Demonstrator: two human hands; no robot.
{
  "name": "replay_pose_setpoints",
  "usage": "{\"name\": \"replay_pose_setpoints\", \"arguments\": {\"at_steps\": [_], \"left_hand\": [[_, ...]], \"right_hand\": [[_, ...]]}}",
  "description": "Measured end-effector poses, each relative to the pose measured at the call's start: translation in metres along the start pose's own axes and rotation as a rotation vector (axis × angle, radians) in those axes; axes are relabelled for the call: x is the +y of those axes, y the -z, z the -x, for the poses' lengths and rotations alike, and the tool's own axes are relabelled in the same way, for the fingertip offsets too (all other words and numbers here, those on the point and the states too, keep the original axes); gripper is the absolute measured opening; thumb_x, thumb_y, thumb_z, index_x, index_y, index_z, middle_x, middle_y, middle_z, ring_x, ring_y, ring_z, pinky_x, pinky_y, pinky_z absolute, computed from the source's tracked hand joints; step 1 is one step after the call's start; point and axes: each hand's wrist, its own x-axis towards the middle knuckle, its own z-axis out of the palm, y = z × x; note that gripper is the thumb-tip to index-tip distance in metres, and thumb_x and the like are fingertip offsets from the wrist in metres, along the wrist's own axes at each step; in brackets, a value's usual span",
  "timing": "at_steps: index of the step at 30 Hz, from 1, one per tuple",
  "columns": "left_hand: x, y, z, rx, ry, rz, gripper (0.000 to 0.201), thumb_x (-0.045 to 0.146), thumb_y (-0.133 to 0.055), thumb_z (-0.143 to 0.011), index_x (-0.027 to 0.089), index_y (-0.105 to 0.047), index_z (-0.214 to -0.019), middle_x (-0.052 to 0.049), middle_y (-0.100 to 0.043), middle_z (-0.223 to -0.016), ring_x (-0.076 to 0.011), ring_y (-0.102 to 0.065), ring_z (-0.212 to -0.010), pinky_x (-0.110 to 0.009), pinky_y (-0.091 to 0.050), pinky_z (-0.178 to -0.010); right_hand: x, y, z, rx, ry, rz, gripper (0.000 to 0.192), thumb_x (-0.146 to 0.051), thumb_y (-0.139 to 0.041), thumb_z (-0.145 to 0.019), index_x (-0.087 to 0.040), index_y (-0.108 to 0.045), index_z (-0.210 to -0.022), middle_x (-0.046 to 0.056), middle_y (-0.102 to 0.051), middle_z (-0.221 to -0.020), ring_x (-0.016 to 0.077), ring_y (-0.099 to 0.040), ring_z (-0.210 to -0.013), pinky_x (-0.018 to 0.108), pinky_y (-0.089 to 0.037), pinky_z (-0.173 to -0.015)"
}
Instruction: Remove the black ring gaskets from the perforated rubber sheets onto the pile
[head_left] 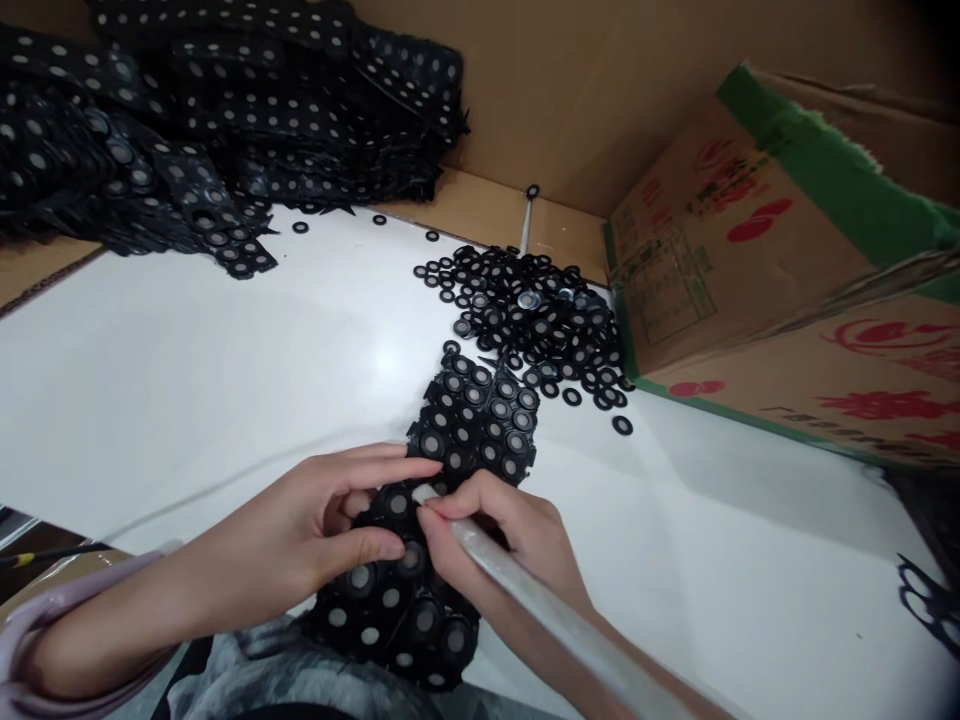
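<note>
A strip of black rubber sheet (pixel 457 440), moulded with rows of rings with pale centres, runs from the pile of loose rings down over the table's front edge. My left hand (pixel 315 530) holds the sheet, index finger and thumb lying on its top; the other fingers curl in at its left side and are partly hidden. In my right hand (pixel 517 530) is a long whitish stick-like tool (pixel 540 600), gripped like a pen, its pale tip at the sheet between both hands. What the tip touches is too small to make out.
Loose black rubber rings (pixel 540 320) are heaped beyond the sheet. Stacks of similar black sheets (pixel 300 110) fill the back left. At the right stands an open cardboard box (pixel 675 260) with green edges. A black item with loops (pixel 926 600) lies at the far right.
</note>
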Motion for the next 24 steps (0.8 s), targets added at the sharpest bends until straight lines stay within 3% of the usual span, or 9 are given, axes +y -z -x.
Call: {"name": "replay_pose_setpoints", "arguments": {"at_steps": [4,9,14,17,20,24], "left_hand": [[0.000,0.002,0.000,0.013,-0.013,-0.054,0.049,0.029,-0.071,-0.085,0.039,-0.063,-0.133,0.001,-0.056,-0.130,-0.0116,-0.044,-0.068,-0.023,-0.041,-0.059],[0.001,0.007,0.004,-0.042,-0.076,-0.105,0.056,0.031,-0.068,-0.088,0.039,-0.052,-0.142,0.000,-0.056,-0.129,-0.0182,-0.055,-0.086,-0.024,-0.044,-0.062],[0.000,0.008,0.005,-0.028,-0.100,-0.160,0.054,0.034,-0.064,-0.091,0.039,-0.051,-0.143,-0.001,-0.059,-0.128,-0.0191,-0.057,-0.085,-0.027,-0.049,-0.067],[-0.002,0.007,0.005,-0.032,-0.096,-0.128,0.054,0.032,-0.065,-0.091,0.042,-0.052,-0.142,0.001,-0.054,-0.140,-0.0242,-0.059,-0.103,-0.028,-0.051,-0.072],[-0.002,0.004,0.006,-0.036,-0.072,-0.062,0.056,0.026,-0.067,-0.089,0.045,-0.054,-0.139,0.005,-0.048,-0.148,-0.0261,-0.055,-0.118,-0.029,-0.052,-0.084],[0.002,-0.003,0.010,-0.009,-0.019,0.004,0.051,0.026,-0.065,-0.088,0.044,-0.059,-0.135,0.004,-0.050,-0.145,-0.0229,-0.061,-0.107,-0.025,-0.052,-0.076]], "right_hand": [[-0.003,0.013,0.008,-0.019,-0.066,-0.174,0.019,-0.022,-0.056,-0.090,-0.024,-0.048,-0.073,-0.005,-0.057,-0.053,0.0111,-0.052,-0.046,0.021,-0.039,-0.043],[-0.004,0.009,0.008,-0.036,0.080,-0.072,0.015,-0.018,-0.063,-0.084,-0.022,-0.055,-0.072,-0.003,-0.063,-0.062,0.0101,-0.054,-0.050,0.022,-0.041,-0.048],[-0.007,0.006,0.004,-0.033,0.078,-0.010,0.016,-0.020,-0.063,-0.084,-0.023,-0.055,-0.070,-0.005,-0.060,-0.058,0.0095,-0.053,-0.047,0.020,-0.037,-0.042],[-0.006,0.004,0.004,-0.015,0.116,0.048,0.016,-0.018,-0.063,-0.083,-0.023,-0.055,-0.070,-0.006,-0.060,-0.057,0.0095,-0.052,-0.046,0.021,-0.039,-0.043],[0.000,-0.005,0.004,0.044,0.209,0.143,0.016,-0.015,-0.061,-0.081,-0.023,-0.054,-0.068,-0.005,-0.059,-0.055,0.0100,-0.051,-0.045,0.022,-0.039,-0.044],[0.008,-0.024,0.002,0.178,0.345,0.209,0.019,-0.013,-0.057,-0.078,-0.023,-0.050,-0.064,-0.005,-0.056,-0.049,0.0115,-0.046,-0.044,0.024,-0.037,-0.044]]}}
